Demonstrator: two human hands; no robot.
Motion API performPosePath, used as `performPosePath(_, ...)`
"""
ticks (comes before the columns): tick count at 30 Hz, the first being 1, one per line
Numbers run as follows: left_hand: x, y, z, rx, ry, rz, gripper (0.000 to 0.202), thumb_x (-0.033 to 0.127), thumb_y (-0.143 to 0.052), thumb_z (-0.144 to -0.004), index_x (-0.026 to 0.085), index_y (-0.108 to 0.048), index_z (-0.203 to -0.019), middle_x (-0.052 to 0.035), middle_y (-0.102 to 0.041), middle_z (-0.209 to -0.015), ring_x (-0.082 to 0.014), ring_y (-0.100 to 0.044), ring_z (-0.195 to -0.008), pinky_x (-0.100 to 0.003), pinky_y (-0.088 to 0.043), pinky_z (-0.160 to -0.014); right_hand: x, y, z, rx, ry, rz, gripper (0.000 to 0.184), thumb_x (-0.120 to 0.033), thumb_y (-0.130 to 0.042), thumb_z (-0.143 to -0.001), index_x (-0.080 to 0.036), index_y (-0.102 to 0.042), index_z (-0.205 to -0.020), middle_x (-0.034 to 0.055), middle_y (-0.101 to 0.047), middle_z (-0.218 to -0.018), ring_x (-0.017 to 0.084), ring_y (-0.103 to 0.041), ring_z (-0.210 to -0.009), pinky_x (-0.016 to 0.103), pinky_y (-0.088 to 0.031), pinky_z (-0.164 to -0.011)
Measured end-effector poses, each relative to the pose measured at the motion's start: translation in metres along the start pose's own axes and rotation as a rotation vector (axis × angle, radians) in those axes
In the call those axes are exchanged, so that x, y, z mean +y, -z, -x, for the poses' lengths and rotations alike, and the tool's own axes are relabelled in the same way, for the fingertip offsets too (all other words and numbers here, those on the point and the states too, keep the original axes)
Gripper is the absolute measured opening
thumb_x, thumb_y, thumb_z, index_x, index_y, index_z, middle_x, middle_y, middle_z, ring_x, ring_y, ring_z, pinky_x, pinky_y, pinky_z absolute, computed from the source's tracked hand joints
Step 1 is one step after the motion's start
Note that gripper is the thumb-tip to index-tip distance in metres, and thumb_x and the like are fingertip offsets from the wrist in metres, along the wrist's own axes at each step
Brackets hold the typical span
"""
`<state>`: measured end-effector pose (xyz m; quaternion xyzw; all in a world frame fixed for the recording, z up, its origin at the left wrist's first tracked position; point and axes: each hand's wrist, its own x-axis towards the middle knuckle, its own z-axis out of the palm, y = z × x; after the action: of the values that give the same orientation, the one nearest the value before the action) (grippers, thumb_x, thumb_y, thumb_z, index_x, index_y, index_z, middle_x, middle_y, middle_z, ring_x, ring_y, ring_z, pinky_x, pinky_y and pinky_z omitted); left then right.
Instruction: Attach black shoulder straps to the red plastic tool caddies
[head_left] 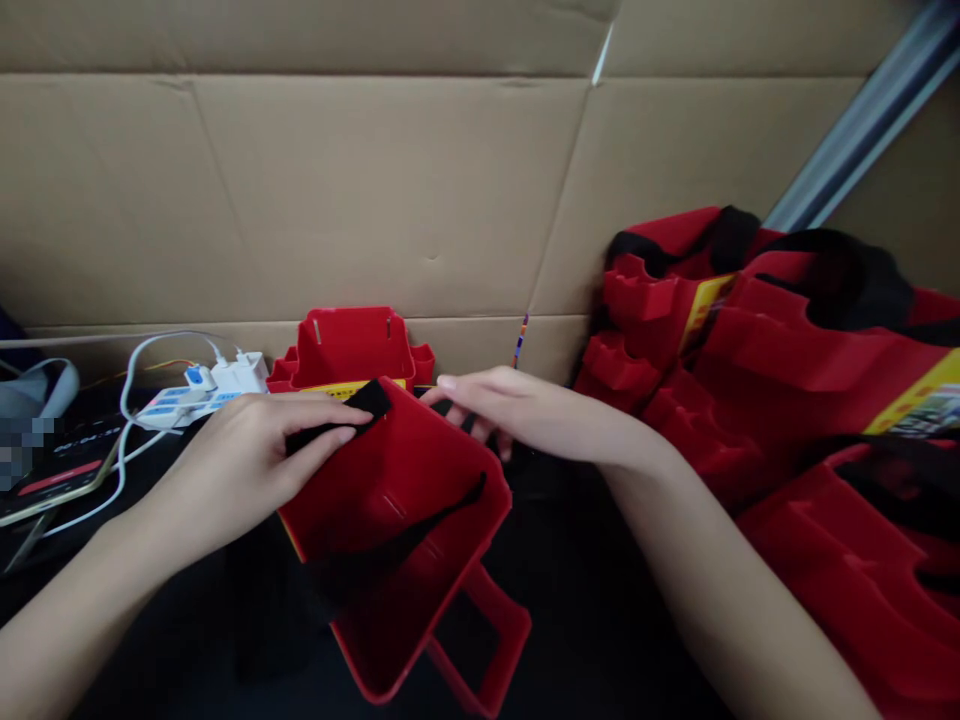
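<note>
A red plastic bin (420, 440) with side pockets is tilted in front of me, its hollow inside facing me. My left hand (281, 445) pinches the end of a black strap (373, 401) at the bin's upper edge. The rest of the strap runs across the inside to a slot near the right corner. My right hand (506, 400) is at the outer side of the same edge, fingers apart and loosely bent. Its fingertips are partly behind the bin, so I cannot tell whether they touch it.
Another red bin (352, 345) stands behind, against the cardboard wall (390, 200). Several red bins with black straps (795, 340) are stacked on the right. At left lie a white power strip (176, 405) with chargers and cables, and a phone (64, 470). The work surface is black.
</note>
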<state>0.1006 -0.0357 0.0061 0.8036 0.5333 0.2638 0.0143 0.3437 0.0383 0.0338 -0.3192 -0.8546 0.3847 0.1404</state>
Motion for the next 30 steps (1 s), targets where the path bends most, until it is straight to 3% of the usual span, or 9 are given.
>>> performPosePath(3,-0.004,-0.005,-0.003,-0.004,-0.027,-0.086,0.028,0.026,-0.045,-0.088,0.025,-0.07,-0.102,-0.0052,-0.071,-0.107,-0.0249,-0.065,-0.099,-0.043,-0.048,-0.091,0.013,0.0,-0.016,0.009,-0.005,-0.18,0.036,-0.036,-0.045,-0.091,-0.015,-0.061,-0.116,0.0082,-0.068,-0.103,0.014,-0.064,-0.083,0.021,-0.049,-0.058)
performPosePath(6,-0.008,-0.008,-0.006,-0.036,-0.027,-0.118,0.03,0.022,-0.044,-0.088,0.023,-0.069,-0.103,-0.0056,-0.07,-0.109,-0.0253,-0.064,-0.102,-0.044,-0.047,-0.092,0.024,-0.01,-0.032,0.032,0.093,-0.31,0.033,-0.021,-0.055,-0.085,-0.017,-0.061,-0.117,0.0071,-0.063,-0.119,0.015,-0.061,-0.102,0.026,-0.052,-0.081)
performPosePath(9,-0.007,-0.009,-0.011,-0.07,-0.024,-0.155,0.031,0.021,-0.043,-0.087,0.023,-0.069,-0.104,-0.0057,-0.07,-0.109,-0.0261,-0.065,-0.101,-0.044,-0.049,-0.089,0.033,-0.022,-0.042,0.037,0.147,-0.414,0.036,-0.015,-0.057,-0.081,-0.018,-0.063,-0.116,0.0065,-0.062,-0.123,0.014,-0.061,-0.105,0.029,-0.049,-0.09)
performPosePath(17,0.004,-0.009,-0.015,-0.108,-0.149,-0.409,0.044,0.002,-0.037,-0.077,0.016,-0.069,-0.102,-0.0109,-0.07,-0.108,-0.0306,-0.064,-0.099,-0.052,-0.045,-0.091,0.04,-0.038,-0.054,0.177,0.126,-0.504,0.031,-0.014,-0.062,-0.075,-0.013,-0.068,-0.106,0.0073,-0.07,-0.102,0.015,-0.063,-0.094,0.027,-0.051,-0.078)
performPosePath(23,0.012,-0.013,-0.007,-0.094,-0.17,-0.404,0.045,0.0,-0.035,-0.081,0.022,-0.066,-0.106,-0.0066,-0.068,-0.112,-0.026,-0.062,-0.105,-0.046,-0.044,-0.091,0.033,-0.037,-0.052,0.215,0.119,-0.488,0.023,-0.009,-0.06,-0.073,-0.012,-0.071,-0.093,0.0025,-0.068,-0.086,0.012,-0.061,-0.084,0.021,-0.048,-0.069)
performPosePath(27,0.011,-0.018,-0.015,-0.069,-0.153,-0.376,0.04,0.0,-0.035,-0.079,0.02,-0.067,-0.093,-0.007,-0.071,-0.098,-0.0253,-0.064,-0.094,-0.044,-0.045,-0.085,0.035,-0.04,-0.054,0.223,0.155,-0.473,0.02,-0.01,-0.059,-0.074,-0.012,-0.07,-0.091,0.0009,-0.066,-0.079,0.01,-0.059,-0.079,0.02,-0.046,-0.063)
performPosePath(30,0.009,-0.018,-0.025,-0.051,-0.089,-0.36,0.024,0.005,-0.039,-0.08,0.016,-0.06,-0.085,-0.0072,-0.066,-0.084,-0.0222,-0.062,-0.075,-0.037,-0.047,-0.072,0.039,-0.045,-0.056,0.259,0.207,-0.442,0.011,-0.017,-0.06,-0.077,-0.013,-0.068,-0.082,0.0013,-0.065,-0.078,0.01,-0.058,-0.072,0.02,-0.045,-0.06)
